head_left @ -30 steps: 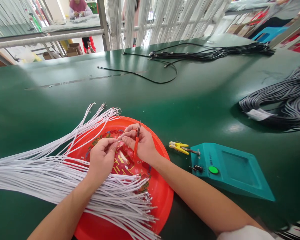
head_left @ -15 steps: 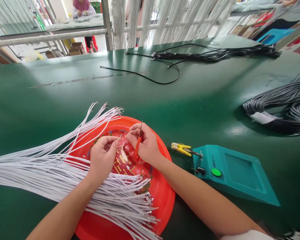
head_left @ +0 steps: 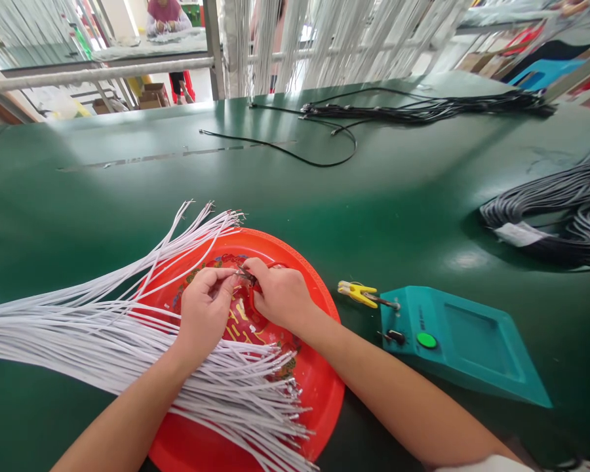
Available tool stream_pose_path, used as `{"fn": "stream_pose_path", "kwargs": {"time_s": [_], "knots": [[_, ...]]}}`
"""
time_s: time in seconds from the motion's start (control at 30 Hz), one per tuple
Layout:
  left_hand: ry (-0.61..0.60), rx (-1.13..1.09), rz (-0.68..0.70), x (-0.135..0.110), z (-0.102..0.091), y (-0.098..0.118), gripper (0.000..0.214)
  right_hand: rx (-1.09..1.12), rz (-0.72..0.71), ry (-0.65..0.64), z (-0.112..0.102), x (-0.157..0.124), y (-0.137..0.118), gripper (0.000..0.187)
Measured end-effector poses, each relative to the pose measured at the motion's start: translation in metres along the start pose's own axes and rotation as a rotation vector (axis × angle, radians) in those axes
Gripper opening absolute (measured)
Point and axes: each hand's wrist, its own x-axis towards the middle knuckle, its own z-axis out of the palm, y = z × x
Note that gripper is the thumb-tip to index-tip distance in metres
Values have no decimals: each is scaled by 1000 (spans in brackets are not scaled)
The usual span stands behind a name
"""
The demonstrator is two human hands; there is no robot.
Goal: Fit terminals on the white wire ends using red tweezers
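Note:
Over a round red plastic tray (head_left: 324,393), my left hand (head_left: 207,308) pinches the end of a white cable between thumb and forefinger. My right hand (head_left: 281,294) is closed round small scissors with red handles (head_left: 252,303). The dark scissor blades (head_left: 246,275) point left and meet the cable tip at my left fingertips; whether they are closed on it I cannot tell. A thick bundle of white cables (head_left: 93,334) comes in from the left and lies across the tray under my left wrist. Some cable ends fan out above the tray's far rim.
Right of the tray stands a teal device (head_left: 462,341) with a green button and a yellow clip (head_left: 356,292). Black cables (head_left: 423,108) lie along the green table's (head_left: 373,216) far side, a grey coil (head_left: 545,210) at the right. A co-worker (head_left: 167,19) sits beyond the rack.
My right hand has come left and down, turning the scissors from upright to pointing at the cable end. My left hand stays almost in place, holding the cable.

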Motion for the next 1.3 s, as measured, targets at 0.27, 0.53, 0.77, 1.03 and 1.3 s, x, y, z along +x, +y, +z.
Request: {"fn": "stream_pose_path", "kwargs": {"time_s": [0.27,0.53,0.77,1.03,1.3], "knots": [[-19,43,126,1,-1,-2,9,-33,-12,-21,0,-1,-2,25],[-13,53,208,-1,-2,-2,9,-11,-63,-56,-1,-1,-1,25],[17,85,221,-1,-2,1,9,-37,-61,-69,-3,-1,-4,22],[30,90,180,-2,-2,-2,8,-111,-30,-50,3,-2,-1,22],[18,-3,86,0,-1,0,11,59,-45,34,5,-2,0,27]]}}
